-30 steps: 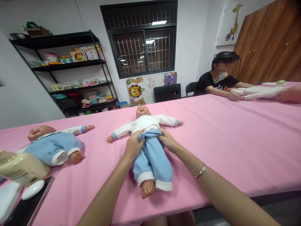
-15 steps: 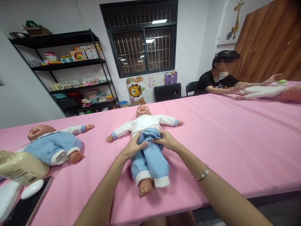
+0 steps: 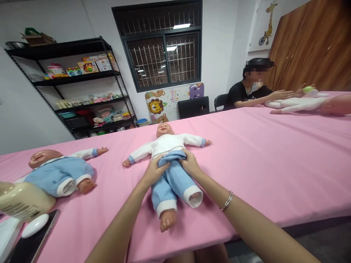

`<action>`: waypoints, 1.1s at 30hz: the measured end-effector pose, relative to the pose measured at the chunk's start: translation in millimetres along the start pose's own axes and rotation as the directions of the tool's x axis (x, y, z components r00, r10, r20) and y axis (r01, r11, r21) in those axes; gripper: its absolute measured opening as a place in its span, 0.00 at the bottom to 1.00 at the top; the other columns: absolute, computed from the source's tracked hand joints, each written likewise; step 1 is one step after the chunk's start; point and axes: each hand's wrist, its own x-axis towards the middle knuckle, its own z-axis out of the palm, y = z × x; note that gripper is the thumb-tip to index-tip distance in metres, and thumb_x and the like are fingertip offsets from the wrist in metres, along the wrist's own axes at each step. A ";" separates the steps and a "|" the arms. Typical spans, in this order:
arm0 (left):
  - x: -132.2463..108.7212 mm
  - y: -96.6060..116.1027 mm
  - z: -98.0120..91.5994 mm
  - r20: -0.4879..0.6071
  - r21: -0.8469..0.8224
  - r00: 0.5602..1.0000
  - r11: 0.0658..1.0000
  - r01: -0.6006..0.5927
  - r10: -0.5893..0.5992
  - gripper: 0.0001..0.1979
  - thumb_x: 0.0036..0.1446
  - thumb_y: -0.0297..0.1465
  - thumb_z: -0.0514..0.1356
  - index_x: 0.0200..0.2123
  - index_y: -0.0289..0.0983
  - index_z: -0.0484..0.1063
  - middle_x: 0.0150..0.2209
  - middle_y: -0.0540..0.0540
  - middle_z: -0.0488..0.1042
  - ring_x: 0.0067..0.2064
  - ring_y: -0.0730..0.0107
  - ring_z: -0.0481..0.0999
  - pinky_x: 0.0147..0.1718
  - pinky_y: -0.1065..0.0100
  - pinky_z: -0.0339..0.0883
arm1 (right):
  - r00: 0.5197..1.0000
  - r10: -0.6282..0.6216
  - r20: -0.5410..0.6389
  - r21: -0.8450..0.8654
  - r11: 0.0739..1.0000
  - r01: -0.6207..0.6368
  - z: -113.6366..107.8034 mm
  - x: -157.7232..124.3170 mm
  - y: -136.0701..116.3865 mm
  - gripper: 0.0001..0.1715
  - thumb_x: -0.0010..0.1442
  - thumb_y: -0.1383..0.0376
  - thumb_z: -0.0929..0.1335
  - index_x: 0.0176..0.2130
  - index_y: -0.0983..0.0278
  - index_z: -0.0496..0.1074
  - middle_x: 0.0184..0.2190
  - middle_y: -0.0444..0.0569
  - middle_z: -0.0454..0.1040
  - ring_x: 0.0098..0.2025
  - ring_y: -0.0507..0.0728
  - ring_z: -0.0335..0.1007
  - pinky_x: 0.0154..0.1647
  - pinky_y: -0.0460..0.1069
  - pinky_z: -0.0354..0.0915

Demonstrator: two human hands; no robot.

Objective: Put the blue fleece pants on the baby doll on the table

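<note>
A baby doll [image 3: 166, 144] in a white top with blue cuffs lies on its back, head away from me and arms spread. Blue fleece trousers [image 3: 179, 175] with white cuffs cover its legs. My left hand [image 3: 155, 171] grips the waistband on the left side, thumb on top. On the other side my right hand [image 3: 190, 162] is closed on the same waistband. One bare foot [image 3: 168, 220] sticks out of the left trouser leg. The right cuff [image 3: 194, 197] gapes, and no foot shows beyond it.
Another doll [image 3: 59, 171] in blue lies at the left, beside a pump bottle [image 3: 27, 199], a phone [image 3: 35, 239] and a white oval object [image 3: 35, 225]. Across the pink-covered table [image 3: 260, 157], a person [image 3: 251, 89] handles a third doll [image 3: 301, 104]. Shelves [image 3: 82, 76] stand behind.
Both hands have spread the bunched waistband wider and flatter. The right trouser leg has swung outward, its cuff now open towards me. The co-worker's hands have shifted.
</note>
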 end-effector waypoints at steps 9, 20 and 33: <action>-1.4 -16.2 3.8 -0.299 -0.032 0.948 0.994 0.102 -0.107 0.09 0.49 0.36 0.56 0.28 0.36 0.67 0.29 0.50 0.68 0.32 0.69 0.67 0.35 0.67 0.65 | 0.887 0.120 0.446 0.132 0.971 -0.198 -14.4 -4.5 -34.1 0.23 0.55 0.57 0.66 0.49 0.63 0.64 0.48 0.50 0.66 0.51 0.57 0.61 0.54 0.53 0.59; -0.9 -21.0 0.9 -0.335 -0.237 0.907 0.955 0.180 -0.255 0.12 0.45 0.36 0.58 0.32 0.34 0.68 0.30 0.49 0.70 0.33 0.69 0.69 0.35 0.67 0.65 | 0.808 0.114 0.579 0.022 0.988 -0.155 -21.7 -1.9 -14.6 0.11 0.41 0.69 0.70 0.30 0.66 0.68 0.25 0.43 0.68 0.28 0.53 0.64 0.31 0.48 0.64; -5.7 -7.0 2.9 -0.147 0.072 0.989 0.997 0.000 0.011 0.13 0.51 0.38 0.59 0.38 0.37 0.67 0.36 0.48 0.72 0.40 0.65 0.70 0.42 0.65 0.63 | 0.791 0.198 0.579 -0.037 0.976 -0.217 -50.9 7.9 -14.6 0.16 0.38 0.72 0.67 0.33 0.65 0.70 0.31 0.44 0.71 0.37 0.56 0.66 0.39 0.50 0.62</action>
